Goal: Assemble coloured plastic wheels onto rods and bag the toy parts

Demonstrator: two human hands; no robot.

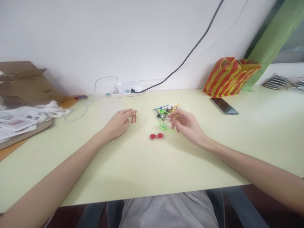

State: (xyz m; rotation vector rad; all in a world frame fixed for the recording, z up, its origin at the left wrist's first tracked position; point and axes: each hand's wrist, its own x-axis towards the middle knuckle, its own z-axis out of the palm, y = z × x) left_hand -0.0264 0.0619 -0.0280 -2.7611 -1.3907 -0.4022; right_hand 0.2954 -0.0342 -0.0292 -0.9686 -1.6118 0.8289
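My left hand [120,123] rests on the table with its fingers stretched out. Two small red plastic bars [133,118] lie beside its fingertips. At the right edge of a small heap of coloured plastic parts [169,107] is my right hand [186,123], its fingers curled in and thumb close to the index finger. What they pinch, if anything, is too small to make out. Bright green plastic pieces [163,126] show just left of those fingertips. Nearer to me, two round red-topped wheels [156,136] sit side by side, apart from both hands.
A phone [224,105] and a striped red-and-yellow bag [230,77] are at the right. A power strip [125,92] with a black cable [190,58] lies by the wall. Cardboard [26,84] and white plastic wrapping [30,117] fill the left side.
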